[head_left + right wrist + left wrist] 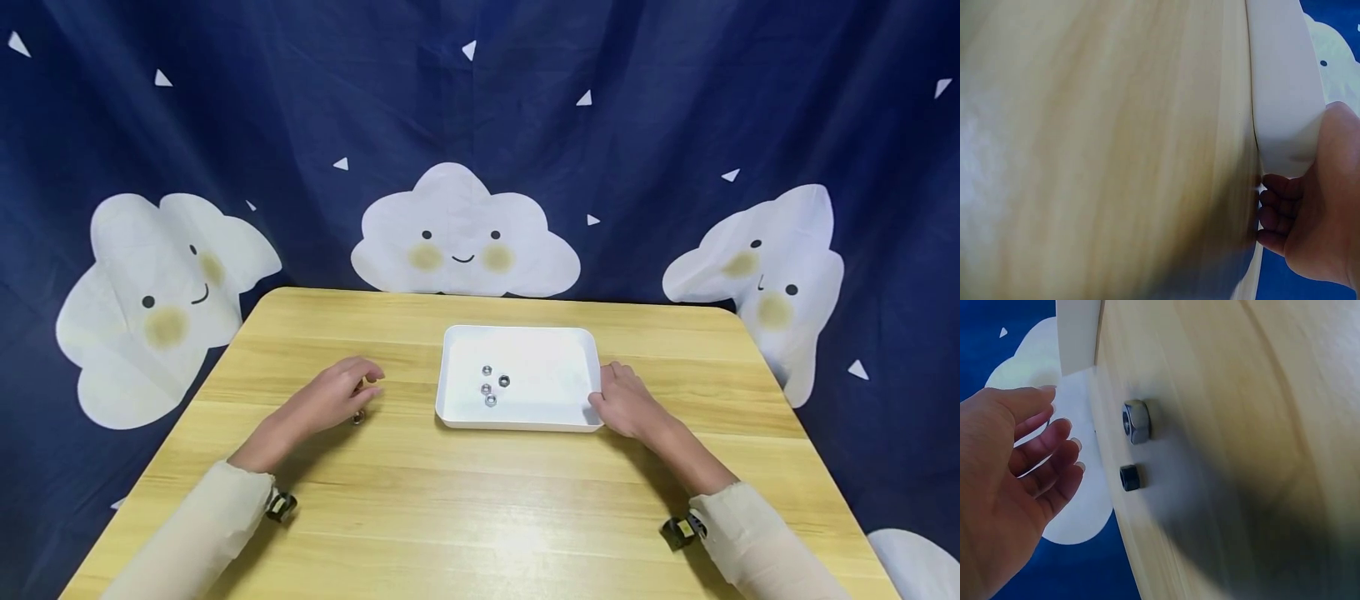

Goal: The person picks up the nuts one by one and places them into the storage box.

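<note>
A shallow white tray (pixel 551 421) lies on the table with several small metal nuts inside, one of them a dark nut (pixel 504 381). My right hand (pixel 628 403) holds the tray's right end, its thumb over the rim and its fingers curled low outside the wall (pixel 1288 94). To the left of the tray my left hand (pixel 330 398) hovers over the table, fingers loosely bent and holding nothing. Below it in the left wrist view are a larger silver nut (pixel 1139 421) and a smaller black nut (pixel 1129 478). Only one nut (pixel 358 417) shows beside that hand in the head view.
The light wooden table (pixel 465 517) ends at the back against a dark blue curtain (pixel 645 150) with white clouds and triangles. Small dark cameras are strapped at both wrists, the left camera (pixel 282 507) close above the tabletop.
</note>
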Tool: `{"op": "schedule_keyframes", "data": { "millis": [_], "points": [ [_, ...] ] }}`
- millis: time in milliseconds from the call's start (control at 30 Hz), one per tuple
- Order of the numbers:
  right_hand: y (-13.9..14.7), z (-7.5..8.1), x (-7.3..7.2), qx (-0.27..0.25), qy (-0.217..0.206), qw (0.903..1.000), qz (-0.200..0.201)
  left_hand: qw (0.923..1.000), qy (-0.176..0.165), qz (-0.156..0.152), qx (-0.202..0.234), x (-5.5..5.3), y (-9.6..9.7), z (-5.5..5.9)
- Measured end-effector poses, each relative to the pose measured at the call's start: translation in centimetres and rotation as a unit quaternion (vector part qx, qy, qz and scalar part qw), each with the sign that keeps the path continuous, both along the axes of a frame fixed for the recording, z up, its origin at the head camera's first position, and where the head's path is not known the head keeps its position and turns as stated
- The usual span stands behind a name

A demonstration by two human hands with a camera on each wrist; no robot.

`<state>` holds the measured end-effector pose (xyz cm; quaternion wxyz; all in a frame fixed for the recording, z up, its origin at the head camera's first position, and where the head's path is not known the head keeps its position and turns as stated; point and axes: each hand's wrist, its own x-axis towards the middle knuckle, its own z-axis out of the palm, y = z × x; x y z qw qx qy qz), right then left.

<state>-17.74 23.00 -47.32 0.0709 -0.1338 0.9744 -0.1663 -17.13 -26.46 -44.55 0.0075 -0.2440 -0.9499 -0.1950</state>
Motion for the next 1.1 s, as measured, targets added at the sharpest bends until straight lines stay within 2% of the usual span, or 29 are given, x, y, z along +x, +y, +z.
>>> {"op": "schedule_keyframes", "data": {
  "millis": [400, 700, 933, 1100],
  "points": [
    [0.2, -0.1, 0.0, -0.001, 0.002, 1.0, -0.001, 0.9988, -0.044, 0.021, 0.004, 0.2, -1.6, -0.6],
    [0.1, -0.1, -0.2, -0.001, -0.004, 1.0, -0.001, 0.9957, -0.085, 0.038, 0.001, 1.1, -2.5, -0.9],
    [0.1, 0.0, -0.2, -0.001, -0.01, 0.9999, -0.004, 0.9918, -0.121, 0.041, 0.008, 1.1, -3.1, -1.3],
    [0.1, -0.1, -0.1, -0.004, -0.009, 0.9999, -0.006, 0.9898, -0.135, 0.042, 0.017, 1.2, -3.3, -1.8]
  ]
}}
